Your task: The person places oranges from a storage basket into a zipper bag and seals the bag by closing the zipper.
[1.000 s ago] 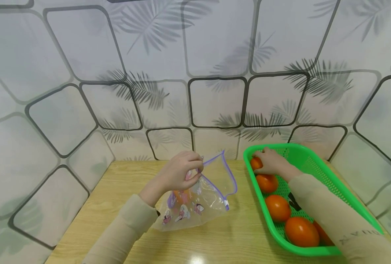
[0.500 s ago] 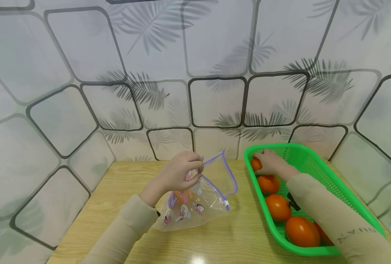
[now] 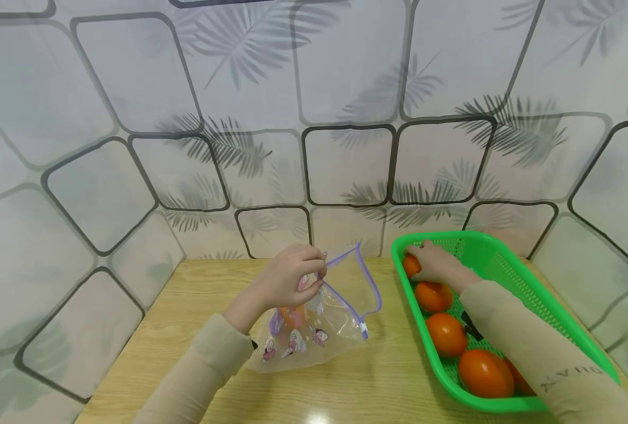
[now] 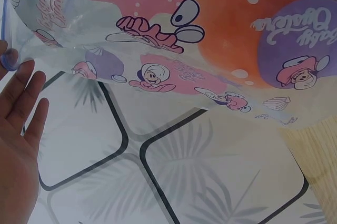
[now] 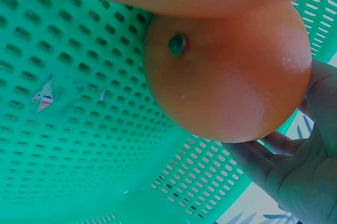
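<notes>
Plainly, the wood table stretches at six o'clock from the clear bag, and a strip of it parts the bag from the green basket at three. The left hand pinches the bag's purple-edged mouth, which gapes at two o'clock; an orange round shows below, printed or inside, I can't tell. Along the basket's nine o'clock side, fruits run away to the farthest fruit, at eleven, gripped in the curled right hand. A patterned wall closes twelve.
</notes>
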The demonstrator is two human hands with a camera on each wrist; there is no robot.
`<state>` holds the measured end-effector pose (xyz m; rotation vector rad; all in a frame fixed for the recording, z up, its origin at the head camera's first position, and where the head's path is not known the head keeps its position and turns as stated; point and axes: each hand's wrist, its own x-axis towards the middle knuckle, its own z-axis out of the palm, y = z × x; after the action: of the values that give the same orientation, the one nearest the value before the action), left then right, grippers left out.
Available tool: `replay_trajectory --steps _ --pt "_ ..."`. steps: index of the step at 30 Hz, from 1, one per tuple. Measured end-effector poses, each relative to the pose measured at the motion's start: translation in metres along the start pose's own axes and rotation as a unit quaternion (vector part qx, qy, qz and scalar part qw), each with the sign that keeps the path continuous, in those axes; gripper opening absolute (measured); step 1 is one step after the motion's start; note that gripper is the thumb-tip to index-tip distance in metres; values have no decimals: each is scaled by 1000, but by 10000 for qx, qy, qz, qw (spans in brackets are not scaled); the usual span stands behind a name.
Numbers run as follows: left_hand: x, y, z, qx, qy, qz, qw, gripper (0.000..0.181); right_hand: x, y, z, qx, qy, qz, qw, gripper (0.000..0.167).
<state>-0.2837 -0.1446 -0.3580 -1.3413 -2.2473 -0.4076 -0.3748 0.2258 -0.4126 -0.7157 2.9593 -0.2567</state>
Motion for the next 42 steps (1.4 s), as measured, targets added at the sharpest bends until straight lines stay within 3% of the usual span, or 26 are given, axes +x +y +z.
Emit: replay_trajectory --steps 16,27,42 --pt "-1 -1 -1 14 74 62 10000 9 -6 -4 -11 -7 136 33 9999 60" --pt "-2 1 -2 -18 51 71 10000 10 -13 -3 -14 -66 428 126 9990 61" --pt "-13 5 -2 -114 97 230 9996 8 -28 -16 -14 -233 538 167 9981 63"
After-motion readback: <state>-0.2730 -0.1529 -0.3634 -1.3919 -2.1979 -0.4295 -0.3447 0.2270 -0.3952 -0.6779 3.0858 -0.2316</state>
